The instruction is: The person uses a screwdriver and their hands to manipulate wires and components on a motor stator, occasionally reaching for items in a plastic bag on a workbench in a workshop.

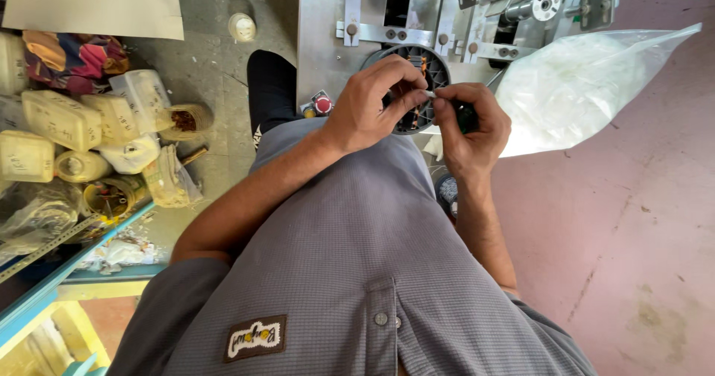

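Head view, looking down over a grey shirt [350,272] at both hands raised in front of a metal winding machine [447,18].

The left hand [370,104] is closed in a pinch, thumb and forefinger pressed on a small white sleeve-like piece [430,94] at the rim of a round black slotted stator core [417,85]. The right hand [471,123] is curled narrow, its fingertips meeting the same white piece from the other side; a dark object is partly seen inside this fist, and what it is cannot be told. The core sits at the front face of the machine, directly behind the fingers, with copper windings visible in its slots; whether it is fixed to the machine or merely held against it cannot be told.

A clear plastic bag [588,85] of white pieces lies just beside the right hand. White plastic bottles [67,123] are crowded on the floor, well apart on the left. A red button [322,105] is seen near the left wrist.

Judged step: a white insulating piece is being seated at a slot of the core. The next move is judged to call for fine alignment with the slot, steady two-sided finger pressure, and care that the piece is not bent or dropped
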